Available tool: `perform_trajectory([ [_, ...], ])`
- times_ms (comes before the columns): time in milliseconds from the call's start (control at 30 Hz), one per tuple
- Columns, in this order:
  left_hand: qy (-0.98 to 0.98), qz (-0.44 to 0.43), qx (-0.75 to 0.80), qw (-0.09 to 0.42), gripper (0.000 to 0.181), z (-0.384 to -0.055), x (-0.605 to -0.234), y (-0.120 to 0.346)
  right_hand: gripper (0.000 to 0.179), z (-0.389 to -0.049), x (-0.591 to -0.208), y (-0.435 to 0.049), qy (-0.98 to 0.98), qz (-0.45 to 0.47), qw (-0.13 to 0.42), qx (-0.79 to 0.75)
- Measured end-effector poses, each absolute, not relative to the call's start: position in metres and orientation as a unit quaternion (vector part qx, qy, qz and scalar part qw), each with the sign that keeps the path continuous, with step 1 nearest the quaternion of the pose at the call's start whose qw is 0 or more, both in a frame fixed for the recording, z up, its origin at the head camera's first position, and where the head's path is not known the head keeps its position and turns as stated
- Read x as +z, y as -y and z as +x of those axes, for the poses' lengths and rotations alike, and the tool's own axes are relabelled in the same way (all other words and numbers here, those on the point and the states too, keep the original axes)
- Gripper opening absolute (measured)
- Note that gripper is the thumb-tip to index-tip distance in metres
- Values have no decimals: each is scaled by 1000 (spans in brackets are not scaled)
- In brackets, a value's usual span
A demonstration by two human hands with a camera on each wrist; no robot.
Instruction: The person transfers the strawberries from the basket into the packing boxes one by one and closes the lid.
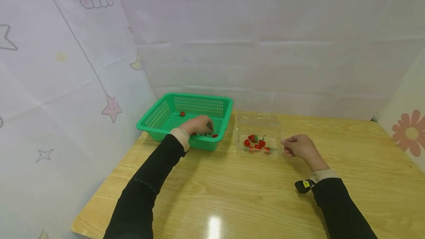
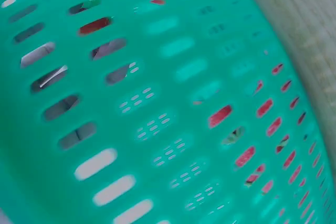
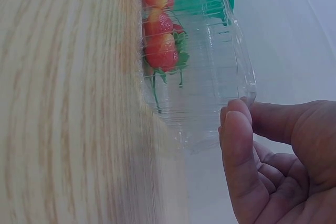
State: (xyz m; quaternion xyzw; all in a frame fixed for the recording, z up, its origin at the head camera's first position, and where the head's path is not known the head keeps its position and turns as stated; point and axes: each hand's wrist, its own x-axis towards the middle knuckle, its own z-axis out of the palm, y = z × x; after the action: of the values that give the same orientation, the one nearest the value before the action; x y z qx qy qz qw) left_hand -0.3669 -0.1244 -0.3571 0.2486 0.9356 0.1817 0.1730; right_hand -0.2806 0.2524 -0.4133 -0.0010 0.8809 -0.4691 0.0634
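Note:
In the head view my left hand (image 1: 198, 124) reaches down into a green plastic basket (image 1: 226, 121), its fingers bent toward strawberries (image 1: 215, 135) on the basket floor. Whether it pinches one is hidden; the left wrist view shows mostly the slotted basket wall (image 2: 173, 93), with red fruit (image 2: 245, 157) behind the slots. My right hand (image 1: 300, 148) pinches the right edge of a clear plastic clamshell box (image 1: 244, 130) between thumb and forefinger. Inside that box lie several strawberries (image 3: 161, 51) with green stems, gathered toward its near side. The box's lid (image 1: 259, 117) is raised at the back.
Another strawberry (image 1: 182, 114) lies apart near the basket's back left. Basket and box stand side by side on a wooden table (image 1: 245, 191), close to a white cloth backdrop (image 1: 299, 65). The table's left edge runs beside a patterned cloth (image 1: 66, 150).

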Motion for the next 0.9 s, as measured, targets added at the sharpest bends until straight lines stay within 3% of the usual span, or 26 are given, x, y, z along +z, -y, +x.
perform_trajectory([
  [167, -936, 264, 182, 142, 12, -362, -345, 126, 35, -281, -414, -253, -878, -1, 64, -473],
  [600, -921, 313, 233, -4, 12, -338, -320, 90, 37, -281, -414, -252, -878, 6, 64, -475],
  [900, -897, 386, 215, -5, 11, -324, -324, 35, 39, -281, -414, -252, -879, 3, 68, -472],
])
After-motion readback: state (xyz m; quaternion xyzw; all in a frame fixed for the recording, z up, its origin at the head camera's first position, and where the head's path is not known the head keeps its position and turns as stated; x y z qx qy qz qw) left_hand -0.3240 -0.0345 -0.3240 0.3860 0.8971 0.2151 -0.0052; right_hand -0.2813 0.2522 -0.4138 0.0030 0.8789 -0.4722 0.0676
